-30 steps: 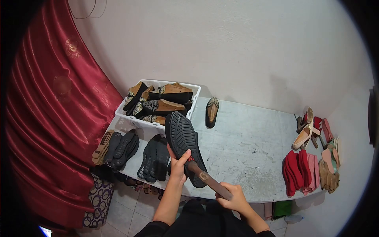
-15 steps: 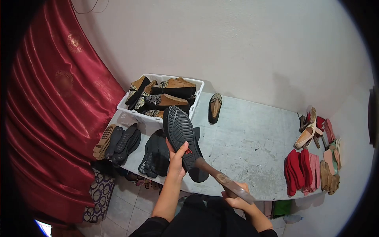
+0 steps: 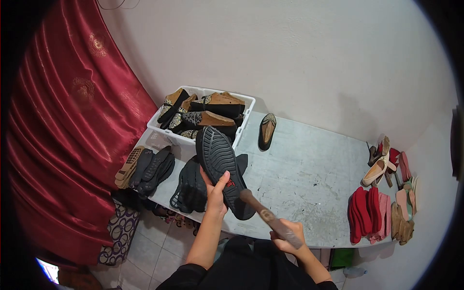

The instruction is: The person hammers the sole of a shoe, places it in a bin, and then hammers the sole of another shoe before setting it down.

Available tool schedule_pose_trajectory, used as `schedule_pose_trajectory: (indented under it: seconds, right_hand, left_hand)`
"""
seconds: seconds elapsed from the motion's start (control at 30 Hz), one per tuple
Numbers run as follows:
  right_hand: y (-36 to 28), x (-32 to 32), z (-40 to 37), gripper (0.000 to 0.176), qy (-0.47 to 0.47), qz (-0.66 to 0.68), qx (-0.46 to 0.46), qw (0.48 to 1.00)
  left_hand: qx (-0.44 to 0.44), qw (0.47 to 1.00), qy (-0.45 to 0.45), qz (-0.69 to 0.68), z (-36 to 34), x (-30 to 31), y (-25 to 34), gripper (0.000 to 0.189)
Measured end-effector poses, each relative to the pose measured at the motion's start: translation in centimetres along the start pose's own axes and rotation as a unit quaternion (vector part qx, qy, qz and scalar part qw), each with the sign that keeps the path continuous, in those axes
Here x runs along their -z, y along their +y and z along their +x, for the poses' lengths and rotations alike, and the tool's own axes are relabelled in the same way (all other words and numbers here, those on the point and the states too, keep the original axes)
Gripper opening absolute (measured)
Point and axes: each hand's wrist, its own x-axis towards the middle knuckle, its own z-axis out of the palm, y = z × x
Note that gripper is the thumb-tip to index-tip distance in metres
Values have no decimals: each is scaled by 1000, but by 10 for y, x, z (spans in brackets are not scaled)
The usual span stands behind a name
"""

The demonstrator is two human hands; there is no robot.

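A shoe with a ridged black sole (image 3: 220, 159) is held sole up by my left hand (image 3: 216, 197), whose thumb lies across the sole near a red mark. My right hand (image 3: 291, 236) is closed around a hammer (image 3: 270, 217) with a worn brown head and handle. The hammer's narrow end touches or lies just over the sole's lower part; the exact contact cannot be made out. Behind the held shoe, a stack of black soles (image 3: 189, 188) rests on the table (image 3: 295, 169).
A white basket (image 3: 193, 140) holds several shoes. A single black shoe (image 3: 267, 132) stands right of it. More black soles (image 3: 153, 166) and tan soles (image 3: 128, 166) lie left; red soles (image 3: 365, 210) and a cream shoe (image 3: 376, 171) lie right. A red curtain (image 3: 72, 135) hangs left.
The view has shifted slightly. The hammer and my right hand have moved a little, and the held shoe is tilted slightly differently. Both grips are unchanged.
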Motion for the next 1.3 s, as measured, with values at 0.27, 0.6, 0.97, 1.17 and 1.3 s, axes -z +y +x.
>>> schedule_pose_trajectory:
  seconds: [0.27, 0.6, 0.97, 1.17, 1.3]
  right_hand:
    - [-7, 1, 1, 11, -31, 10, -29, 999]
    - [-9, 7, -2, 16, -61, 36, 22, 997]
    - [-13, 1, 1, 18, -106, 20, -39, 993]
    - [-6, 5, 0, 20, -61, 3, -14, 998]
    - [-5, 3, 2, 17, -14, -11, -62, 998]
  left_hand:
    - [-52, 997, 4, 49, 0, 6, -7, 65]
    - [25, 999, 0, -39, -2, 16, 2, 73]
    - [26, 999, 0, -34, -5, 7, 10, 76]
    - [7, 1000, -11, -24, 0, 15, 6, 78]
    - [17, 999, -24, -40, 0, 14, 6, 76]
